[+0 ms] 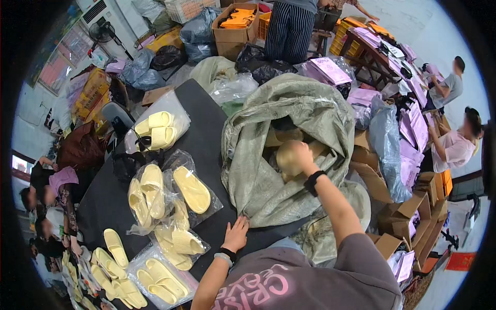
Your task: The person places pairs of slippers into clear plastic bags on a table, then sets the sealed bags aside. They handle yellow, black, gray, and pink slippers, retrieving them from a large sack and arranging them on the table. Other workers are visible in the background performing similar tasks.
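A large grey-green woven sack (258,175) stands with its mouth spread wide. Inside its mouth, my right hand (306,157) is closed on a yellow slipper (289,156), smeared by motion. More yellowish slippers (279,137) lie deeper in the sack, partly hidden by its folds. My left hand (235,235) rests flat with its fingers stretched on the black tabletop (206,132), its fingertips at the sack's lower edge. To its left lie several pale yellow slippers in clear bags, among them a single slipper (191,189) and a pair (163,281).
At the upper left of the table lies another bagged pair (156,129). Loose yellow slippers (116,248) cover the lower left. Opened cardboard boxes (395,219) stand right of the sack. People work at a table of purple packets (413,124). Another person (291,31) stands beyond the sack.
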Demonstrator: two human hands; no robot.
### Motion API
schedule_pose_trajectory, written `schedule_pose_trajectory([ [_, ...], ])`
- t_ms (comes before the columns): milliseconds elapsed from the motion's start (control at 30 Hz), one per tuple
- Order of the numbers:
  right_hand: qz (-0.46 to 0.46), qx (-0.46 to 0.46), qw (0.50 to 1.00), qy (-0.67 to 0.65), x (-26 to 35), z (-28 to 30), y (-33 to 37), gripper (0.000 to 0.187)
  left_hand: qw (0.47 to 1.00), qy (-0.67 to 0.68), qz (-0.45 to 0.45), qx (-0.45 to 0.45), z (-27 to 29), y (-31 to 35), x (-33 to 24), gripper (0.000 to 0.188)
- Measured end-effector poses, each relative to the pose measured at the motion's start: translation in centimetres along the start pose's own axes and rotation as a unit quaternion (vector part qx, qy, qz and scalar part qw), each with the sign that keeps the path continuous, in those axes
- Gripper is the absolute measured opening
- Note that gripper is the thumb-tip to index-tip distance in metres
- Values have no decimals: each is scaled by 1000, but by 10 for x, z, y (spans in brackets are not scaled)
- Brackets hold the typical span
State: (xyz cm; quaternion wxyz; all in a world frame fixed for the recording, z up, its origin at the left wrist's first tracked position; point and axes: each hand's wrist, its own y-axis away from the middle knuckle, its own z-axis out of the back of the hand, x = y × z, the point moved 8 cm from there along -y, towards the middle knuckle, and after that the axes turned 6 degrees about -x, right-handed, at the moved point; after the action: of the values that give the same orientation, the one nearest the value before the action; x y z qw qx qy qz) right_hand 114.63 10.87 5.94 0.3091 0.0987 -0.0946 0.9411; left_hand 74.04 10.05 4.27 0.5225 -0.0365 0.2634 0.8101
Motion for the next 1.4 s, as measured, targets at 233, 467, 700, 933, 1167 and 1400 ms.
schedule_pose_trajectory([
  [233, 68, 304, 933, 178, -48, -91, -12, 80, 999, -18, 12, 29, 5, -2, 0, 62],
  [467, 129, 404, 870, 252, -40, -134, -6, 92, 999, 16, 28, 36, 6, -7, 1, 60],
  [700, 39, 484, 866, 121, -76, -132, -37, 124, 998, 33, 44, 10, 10, -10, 0, 57],
  [933, 43, 533, 844, 55, -55, -90, -20, 97, 998, 29, 52, 18, 8, -10, -1, 58],
  [1167, 224, 431, 874, 25, -39, 13, 14, 106, 997, 54, 57, -4, 7, -7, -2, 61],
  [1400, 248, 234, 937, -79, -39, 38, 25, 51, 997, 43, 47, -45, 2, -3, -2, 57],
])
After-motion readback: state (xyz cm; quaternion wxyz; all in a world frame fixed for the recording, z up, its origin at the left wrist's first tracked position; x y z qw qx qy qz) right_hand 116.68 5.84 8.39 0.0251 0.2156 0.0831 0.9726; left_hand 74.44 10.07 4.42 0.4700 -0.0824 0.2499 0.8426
